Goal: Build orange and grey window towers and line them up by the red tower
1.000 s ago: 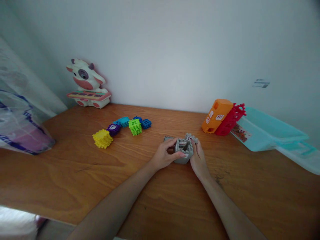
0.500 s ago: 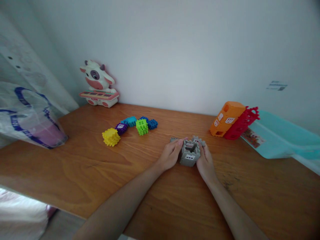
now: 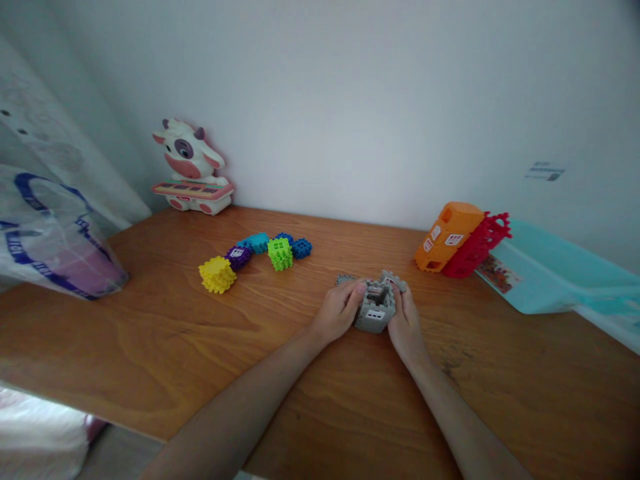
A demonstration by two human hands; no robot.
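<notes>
A grey block cube (image 3: 376,308) made of toothed plastic pieces rests on the wooden table (image 3: 150,333) in front of me. My left hand (image 3: 337,312) presses against its left side with fingers closed on it. From the right, my right hand (image 3: 406,321) grips the same cube. Its open top faces up, and loose grey pieces (image 3: 344,279) lie just behind it. A white window sticker shows on its near face.
Yellow (image 3: 217,274), purple (image 3: 238,256), teal (image 3: 257,242), green (image 3: 280,253) and blue (image 3: 301,248) block cubes lie to the left rear. An orange block (image 3: 447,236) and a red block (image 3: 475,245) lean on a teal box lid (image 3: 545,277) at right. A cow toy (image 3: 190,168) stands by the wall; a plastic bag (image 3: 50,240) lies at left.
Both hands stay on the grey cube, which has been turned slightly between them. My left fingers shifted from the cube's top to its side. The view swung a little.
</notes>
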